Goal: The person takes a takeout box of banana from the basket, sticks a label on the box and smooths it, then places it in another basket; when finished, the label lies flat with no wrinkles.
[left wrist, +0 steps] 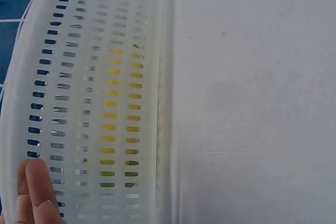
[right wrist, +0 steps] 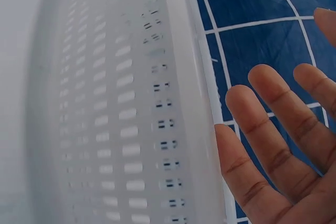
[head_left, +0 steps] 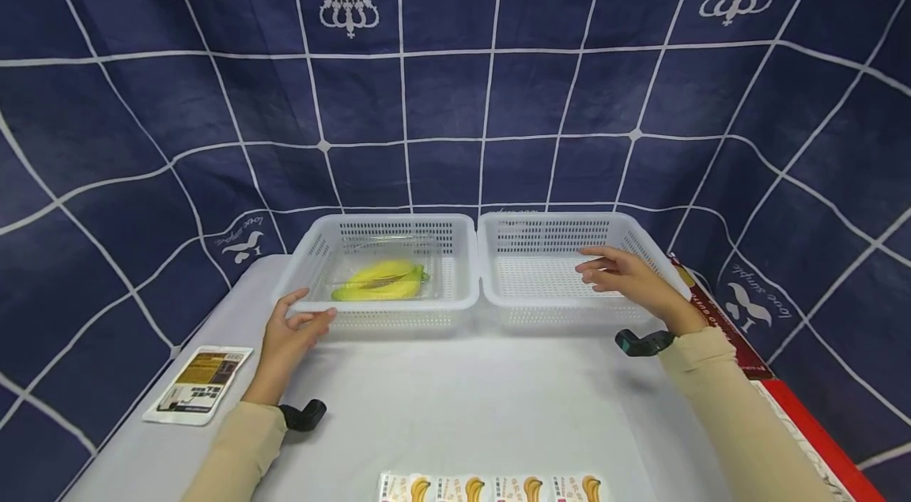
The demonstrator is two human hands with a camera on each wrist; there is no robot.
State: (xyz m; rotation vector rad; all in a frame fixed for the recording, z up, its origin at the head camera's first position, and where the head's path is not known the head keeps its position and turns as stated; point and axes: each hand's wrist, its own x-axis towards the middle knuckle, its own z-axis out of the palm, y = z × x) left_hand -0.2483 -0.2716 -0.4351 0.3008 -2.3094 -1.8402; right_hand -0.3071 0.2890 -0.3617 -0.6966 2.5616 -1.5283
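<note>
Two white perforated plastic baskets stand side by side. In the left basket point(head_left: 466, 292) lies a clear plastic container point(head_left: 432, 249) with yellow bananas point(head_left: 380, 281) in it, green at one end. My left hand point(head_left: 288, 336) is at this basket's near-left corner, its fingers loosely spread by the rim; in the left wrist view fingertips point(left wrist: 39, 182) overlap the slotted wall. My right hand point(head_left: 629, 281) hovers over the right side of the right basket point(head_left: 555, 302), fingers spread and holding nothing. In the right wrist view its fingers point(right wrist: 244, 106) show beside the rim.
A white and brown packet point(head_left: 199, 385) lies on the white table point(head_left: 484, 399) at left. A strip of banana-printed labels point(head_left: 491, 488) lies at the near edge. Red printed boxes point(head_left: 818, 431) line the right side. A dark blue gridded cloth point(head_left: 455, 99) hangs behind.
</note>
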